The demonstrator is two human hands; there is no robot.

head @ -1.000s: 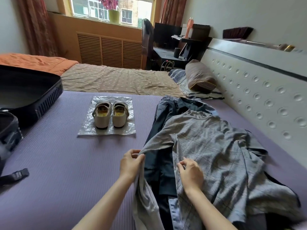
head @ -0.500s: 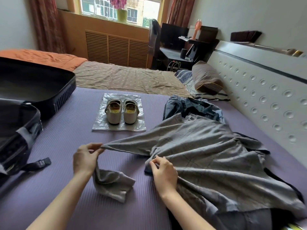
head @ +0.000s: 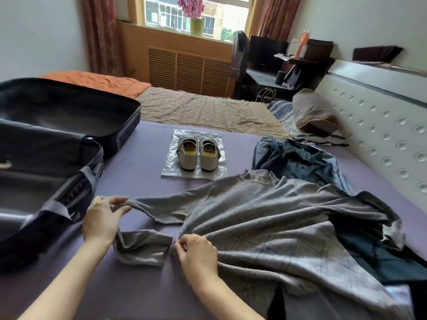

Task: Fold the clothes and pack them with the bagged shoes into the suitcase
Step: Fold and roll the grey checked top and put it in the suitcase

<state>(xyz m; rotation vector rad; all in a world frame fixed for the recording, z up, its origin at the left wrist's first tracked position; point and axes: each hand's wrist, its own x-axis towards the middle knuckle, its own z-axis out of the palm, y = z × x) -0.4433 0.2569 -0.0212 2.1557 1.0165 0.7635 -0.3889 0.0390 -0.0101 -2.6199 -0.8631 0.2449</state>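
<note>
On the near part of a bed, the fingers (head: 117,200) and thumb of the left hand (head: 101,218) pinch a raised fold of a grey checked shirt (head: 265,218) at its sleeve. The sleeve's cuff end droops from that pinch and lies crumpled on the purple cover (head: 138,158). The fingers (head: 182,244) of the right hand (head: 196,252) are curled, gripping a gather of the same shirt near its side. Creases fan out from that grip toward 3 o'clock. Both bare forearms reach in from 6 o'clock, palms down and wrists low.

The shirt's body spreads from the hands toward 2 and 3 o'clock, overlapping dark blue clothes (head: 298,160) that extend to 1 o'clock.

At 12 o'clock, a pair of pale shoes (head: 197,155) stands side by side on a flat clear plastic bag (head: 171,167), just beyond the shirt's collar.

At 9 to 10 o'clock, the black suitcase (head: 46,139) lies open, its near edge just beside the left hand.

Bare purple cover shows between suitcase and bag at 11 o'clock. A padded headboard (head: 381,125) bounds the bed at 2 o'clock.
</note>
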